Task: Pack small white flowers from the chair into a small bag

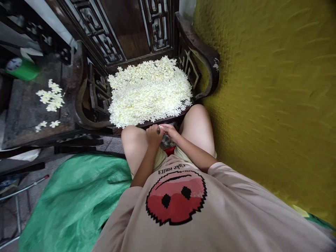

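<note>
My left hand (154,135) is closed between my knees, its fingertips meeting those of my right hand (169,131). A small dark spot shows at the left fingers; whether it is a ring or a held thing is unclear. My right hand is closed too, fingers pinched together. Something small and whitish shows where the fingertips meet, too small to name. Just beyond both hands, a thick heap of white flowers (151,92) covers the seat of a dark carved wooden armchair (133,38). Under the hands, what lies between my legs is mostly hidden.
On a dark wooden side table (23,115) at left lie loose white flowers (52,96) and a green roll (22,68). A large green sack (78,199) bulges beside my left leg. A yellow textured wall (270,98) rises close at right. A metal frame (18,210) stands at lower left.
</note>
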{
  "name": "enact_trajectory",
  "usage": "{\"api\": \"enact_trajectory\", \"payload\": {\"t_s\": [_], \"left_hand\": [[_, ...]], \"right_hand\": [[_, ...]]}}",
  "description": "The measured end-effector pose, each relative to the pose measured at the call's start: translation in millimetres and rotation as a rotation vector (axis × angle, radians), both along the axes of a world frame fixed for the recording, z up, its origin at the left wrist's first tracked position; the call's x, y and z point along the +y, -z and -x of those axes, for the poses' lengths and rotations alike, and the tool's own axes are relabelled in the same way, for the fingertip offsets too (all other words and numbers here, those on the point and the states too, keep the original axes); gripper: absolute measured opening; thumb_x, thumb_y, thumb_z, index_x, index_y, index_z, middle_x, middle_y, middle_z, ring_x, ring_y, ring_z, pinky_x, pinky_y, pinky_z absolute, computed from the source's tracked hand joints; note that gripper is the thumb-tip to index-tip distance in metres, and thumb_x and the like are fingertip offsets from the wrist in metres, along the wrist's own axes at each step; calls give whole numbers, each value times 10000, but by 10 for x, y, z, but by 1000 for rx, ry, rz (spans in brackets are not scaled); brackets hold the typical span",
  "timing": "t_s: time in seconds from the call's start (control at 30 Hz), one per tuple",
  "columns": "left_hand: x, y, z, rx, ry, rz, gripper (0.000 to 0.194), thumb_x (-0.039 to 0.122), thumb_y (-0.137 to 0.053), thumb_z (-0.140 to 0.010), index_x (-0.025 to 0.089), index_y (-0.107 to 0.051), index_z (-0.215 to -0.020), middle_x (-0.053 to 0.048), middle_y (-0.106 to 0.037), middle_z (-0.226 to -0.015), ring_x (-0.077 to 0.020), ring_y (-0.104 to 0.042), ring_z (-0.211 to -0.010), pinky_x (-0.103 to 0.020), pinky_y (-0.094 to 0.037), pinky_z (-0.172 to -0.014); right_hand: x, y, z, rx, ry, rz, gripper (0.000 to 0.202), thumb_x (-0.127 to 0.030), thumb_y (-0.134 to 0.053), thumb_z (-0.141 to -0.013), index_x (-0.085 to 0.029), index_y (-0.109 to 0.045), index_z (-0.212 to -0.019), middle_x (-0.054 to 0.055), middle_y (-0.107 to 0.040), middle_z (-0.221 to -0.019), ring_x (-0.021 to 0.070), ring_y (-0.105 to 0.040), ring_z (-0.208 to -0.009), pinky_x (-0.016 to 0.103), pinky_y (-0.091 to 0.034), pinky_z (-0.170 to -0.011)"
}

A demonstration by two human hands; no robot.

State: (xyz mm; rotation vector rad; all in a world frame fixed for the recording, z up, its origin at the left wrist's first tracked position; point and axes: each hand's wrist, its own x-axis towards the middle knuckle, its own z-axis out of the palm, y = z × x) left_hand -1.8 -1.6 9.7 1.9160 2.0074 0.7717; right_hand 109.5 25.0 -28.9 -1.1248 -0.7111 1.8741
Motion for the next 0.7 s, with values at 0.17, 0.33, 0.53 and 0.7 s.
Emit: {"api": "enact_trajectory", "payload": {"t_s": [0.17,0.33,0.53,0.7], "left_hand": [[14,24,23,-175,-5,2,135,261,-514,-785,213,-473,-666,-40,-574,-725,-192,-536,-792,-314,-374,-781],[30,86,16,-536,-113,82,111,278,-512,-759,210,-482,-677,12,-553,-679,-133,-528,-689,-249,-418,-679],[56,115,21,-741,-245,190,84,266,-542,-711,193,-506,-690,22,-574,-656,-110,-536,-634,-223,-437,-630],[69,114,65,-805,-213,279,99,276,-544,-717,179,-562,-723,5,-613,-694,-112,-550,-644,-229,-437,-646]], "right_hand": [[0,37,7,45,11,35,368,-401,-772,-538,-176,-693,-819,3,-665,-714,76,-463,-547,219,-352,-537],[7,-4,-1,4,0,4,360,-407,-759,-552,-171,-685,-813,-6,-631,-653,77,-448,-528,223,-348,-520],[32,-93,19,-150,61,-198,252,-379,-729,-597,-181,-664,-739,28,-667,-751,154,-584,-754,282,-446,-720],[39,-120,7,-282,81,-334,185,-352,-666,-663,-185,-666,-743,42,-679,-808,172,-599,-787,314,-455,-789]]}}
